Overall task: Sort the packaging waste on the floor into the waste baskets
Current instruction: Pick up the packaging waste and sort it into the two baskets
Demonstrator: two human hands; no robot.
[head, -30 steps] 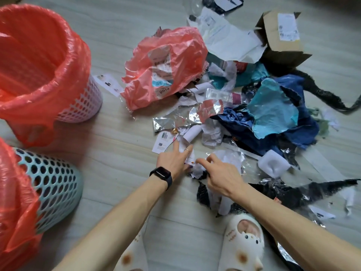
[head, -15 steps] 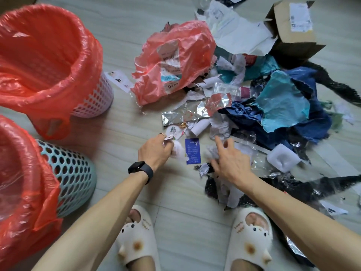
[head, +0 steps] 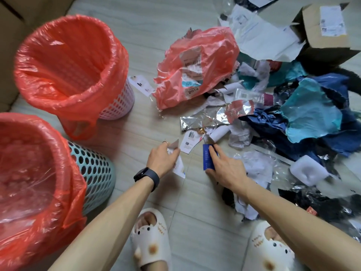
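Packaging waste lies heaped on the floor at the right: a red plastic bag (head: 197, 67), silver foil (head: 203, 120), white paper (head: 259, 36), blue and teal wrappers (head: 312, 114), a cardboard box (head: 324, 30). My left hand (head: 162, 159), with a black watch on the wrist, is shut on several small paper tags (head: 178, 167). My right hand (head: 226, 169) presses its fingers on a small blue card (head: 207, 157) that lies on the floor. A white label (head: 189, 141) lies between both hands.
Two baskets lined with red bags stand at the left: a pink one (head: 70, 63) further away and a teal one (head: 91, 173) close by. My feet in white slippers (head: 150, 237) are at the bottom. A white foam piece (head: 309, 170) lies at the right.
My left hand has gathered small paper tags off the floor and closed on them. My right hand has slid left onto the blue card. The camera has shifted, bringing the baskets more into view.
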